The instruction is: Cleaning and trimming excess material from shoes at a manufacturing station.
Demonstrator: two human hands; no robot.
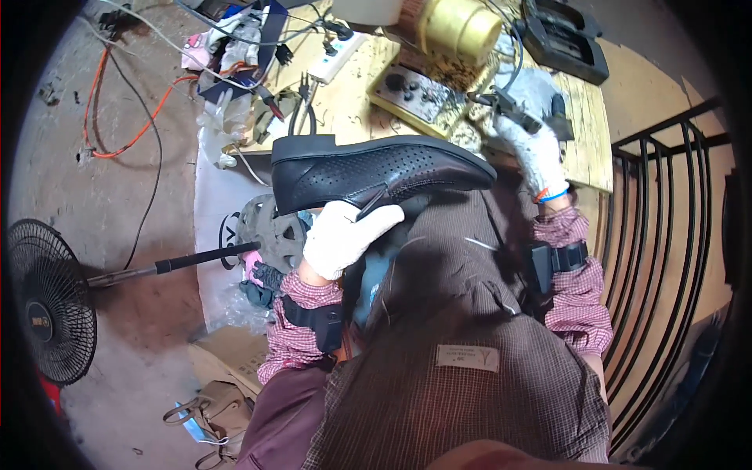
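Observation:
A black leather shoe (384, 171) with rows of small perforations lies on its side across the middle, sole turned away from me, heel left and toe right. My gloved left hand (341, 235) grips it by the upper near its opening; part of those fingers is hidden by the shoe. Beyond the toe, over the right of the wooden table (587, 129), my gloved right hand (529, 141) is closed around a dark handheld tool (513, 113), whose exact kind I cannot make out. A checked brown apron (462, 290) covers my lap.
A yellow cylindrical machine part (462, 30) and a metal-topped box (415, 90) sit on the debris-strewn table. Behind are a power strip (335, 56) and black moulded trays (565, 39). A fan (48, 301) stands left; black railings (666, 188) rise right. Cords trail across the floor.

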